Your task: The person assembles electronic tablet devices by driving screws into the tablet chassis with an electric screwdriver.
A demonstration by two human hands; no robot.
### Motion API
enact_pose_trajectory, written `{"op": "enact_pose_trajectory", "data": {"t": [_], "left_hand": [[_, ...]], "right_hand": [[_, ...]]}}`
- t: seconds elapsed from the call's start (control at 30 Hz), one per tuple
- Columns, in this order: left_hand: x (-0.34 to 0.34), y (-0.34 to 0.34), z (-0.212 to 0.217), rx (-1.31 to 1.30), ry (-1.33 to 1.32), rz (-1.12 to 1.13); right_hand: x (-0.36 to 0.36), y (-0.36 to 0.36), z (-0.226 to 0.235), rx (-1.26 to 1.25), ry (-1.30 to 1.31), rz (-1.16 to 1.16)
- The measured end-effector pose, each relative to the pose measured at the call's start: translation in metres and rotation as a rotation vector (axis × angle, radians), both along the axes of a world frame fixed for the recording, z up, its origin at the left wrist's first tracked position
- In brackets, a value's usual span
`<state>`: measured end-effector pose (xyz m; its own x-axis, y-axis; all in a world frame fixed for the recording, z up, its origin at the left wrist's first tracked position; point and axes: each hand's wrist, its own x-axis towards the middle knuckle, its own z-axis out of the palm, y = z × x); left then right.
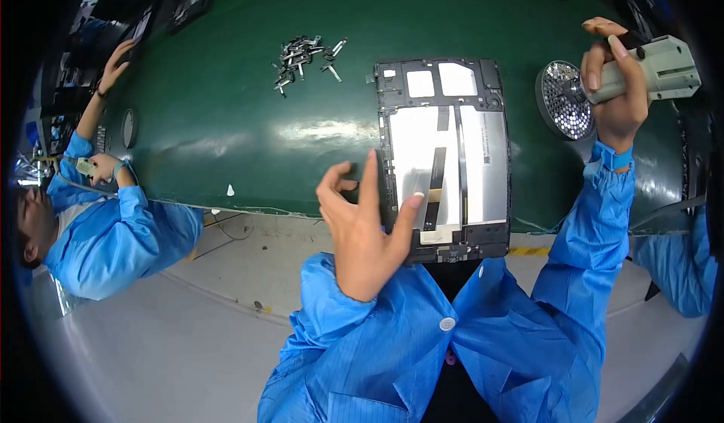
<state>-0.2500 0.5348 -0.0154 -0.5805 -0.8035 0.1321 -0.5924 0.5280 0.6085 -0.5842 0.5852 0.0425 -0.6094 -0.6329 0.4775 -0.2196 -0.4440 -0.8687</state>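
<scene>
In front of me lies an opened tablet (485,159), its silver battery area and black frame exposed, the near end overhanging the table edge. My left hand (358,230) rests at its left side with nothing gripped; index finger and thumb are stretched apart along the frame, the other fingers curled. My right hand (622,83) is wrapped round a pale electric screwdriver (667,68), held sideways at the right. The screwdriver's front end points at a round dish (544,110) with many small shiny screws (569,117). Whether its tip touches a screw is too small to tell.
A pile of small black and metal parts (302,55) lies on the green table (249,121). A white scrap (231,190) is near the front edge. At the left, a co-worker (113,212) in blue works beside another round dish (129,129). A blue sleeve (675,261) shows at far right.
</scene>
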Motion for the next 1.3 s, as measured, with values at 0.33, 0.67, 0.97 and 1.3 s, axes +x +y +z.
{"op": "enact_pose_trajectory", "data": {"t": [0.33, 0.67, 0.97, 1.3], "left_hand": [[-0.041, -0.236, -0.002, -0.175, 0.121, -0.283], [-0.037, -0.236, -0.020, -0.299, 0.143, -0.349], [-0.077, -0.211, -0.006, 0.466, 0.259, -0.336], [-0.077, -0.211, -0.015, 0.251, 0.271, -0.393]], "right_hand": [[0.024, -0.032, -0.001, 0.020, 0.033, 0.020], [0.024, -0.042, -0.010, 0.041, 0.093, -0.037], [0.027, -0.044, -0.013, 0.032, -0.030, -0.025], [0.030, -0.036, -0.010, 0.095, 0.163, 0.037]]}}
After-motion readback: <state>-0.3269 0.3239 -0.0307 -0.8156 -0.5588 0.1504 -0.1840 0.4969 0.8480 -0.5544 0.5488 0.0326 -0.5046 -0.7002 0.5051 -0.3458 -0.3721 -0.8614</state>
